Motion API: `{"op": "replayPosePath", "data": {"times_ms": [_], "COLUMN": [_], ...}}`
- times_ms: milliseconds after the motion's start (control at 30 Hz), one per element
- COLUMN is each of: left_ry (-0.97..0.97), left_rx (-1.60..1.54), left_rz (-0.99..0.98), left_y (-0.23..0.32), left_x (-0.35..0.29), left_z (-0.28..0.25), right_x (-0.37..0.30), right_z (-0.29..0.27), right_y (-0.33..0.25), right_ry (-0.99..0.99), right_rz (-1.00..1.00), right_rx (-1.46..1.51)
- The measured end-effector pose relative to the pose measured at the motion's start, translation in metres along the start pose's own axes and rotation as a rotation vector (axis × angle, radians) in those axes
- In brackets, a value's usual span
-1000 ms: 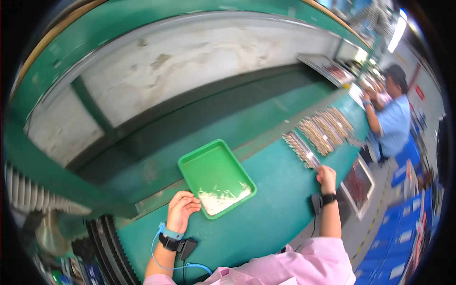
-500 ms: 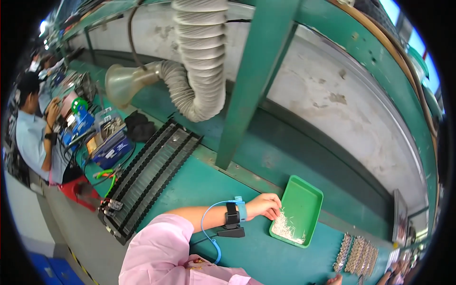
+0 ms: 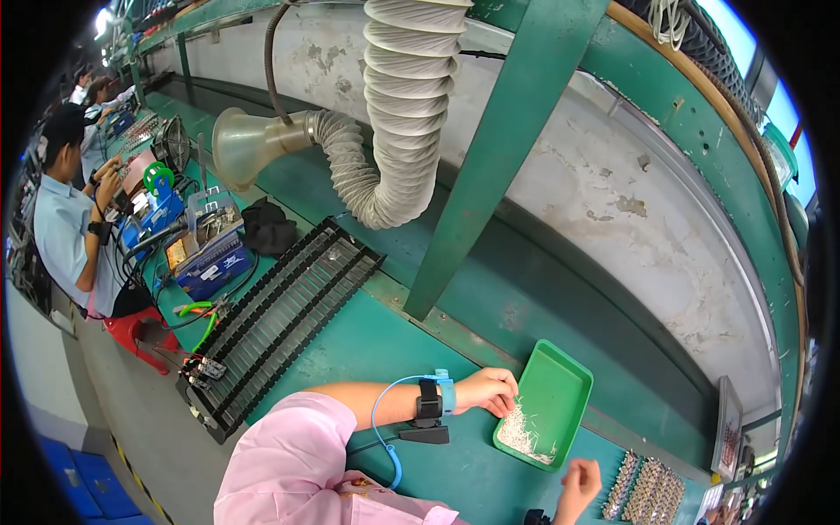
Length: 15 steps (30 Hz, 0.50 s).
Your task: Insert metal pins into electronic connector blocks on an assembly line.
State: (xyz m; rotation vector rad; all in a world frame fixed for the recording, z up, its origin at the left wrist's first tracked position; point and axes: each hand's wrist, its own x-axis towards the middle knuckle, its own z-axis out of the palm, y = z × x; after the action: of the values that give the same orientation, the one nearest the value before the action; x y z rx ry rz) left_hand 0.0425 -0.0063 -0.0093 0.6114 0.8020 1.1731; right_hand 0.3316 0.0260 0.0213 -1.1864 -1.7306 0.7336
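A green plastic tray (image 3: 564, 389) lies on the bench in front of me, with a heap of small thin white pieces (image 3: 521, 435) in its near left corner. My left hand (image 3: 490, 390) reaches over the tray's left rim, fingertips pinched together just above the pieces; whatever is between them is too small to make out. That wrist wears a blue strap (image 3: 445, 392) with a coiled cord, and a black band. My right hand (image 3: 579, 486) is raised between the tray and the metallic part strips, its fingers curled. What they hold, if anything, is hidden.
Several strips of small metallic parts (image 3: 652, 492) lie right of the tray. A long black slotted rack (image 3: 284, 324) stands at left, near a blue toolbox (image 3: 213, 267). A ribbed duct (image 3: 407, 114) hangs beside a green post (image 3: 507, 157). Another person (image 3: 74, 227) sits far left.
My right hand has come up from the lower edge toward the tray. The left hand stays at the tray's left rim. The view has shifted slightly.
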Motion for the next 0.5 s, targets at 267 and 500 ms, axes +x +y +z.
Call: {"op": "replayPosePath", "data": {"times_ms": [267,500], "left_ry": [0.003,-0.022], "left_rx": [-0.015,-0.023], "left_rz": [-0.007,-0.041], "left_y": [0.001,0.001], "left_x": [-0.004,-0.003], "left_z": [-0.005,-0.007], "right_x": [0.009,0.010], "right_z": [0.071,0.076], "right_y": [-0.074,-0.049], "right_ry": [-0.418,-0.477], "right_rz": [-0.238,-0.004], "right_rx": [-0.137,0.034]}}
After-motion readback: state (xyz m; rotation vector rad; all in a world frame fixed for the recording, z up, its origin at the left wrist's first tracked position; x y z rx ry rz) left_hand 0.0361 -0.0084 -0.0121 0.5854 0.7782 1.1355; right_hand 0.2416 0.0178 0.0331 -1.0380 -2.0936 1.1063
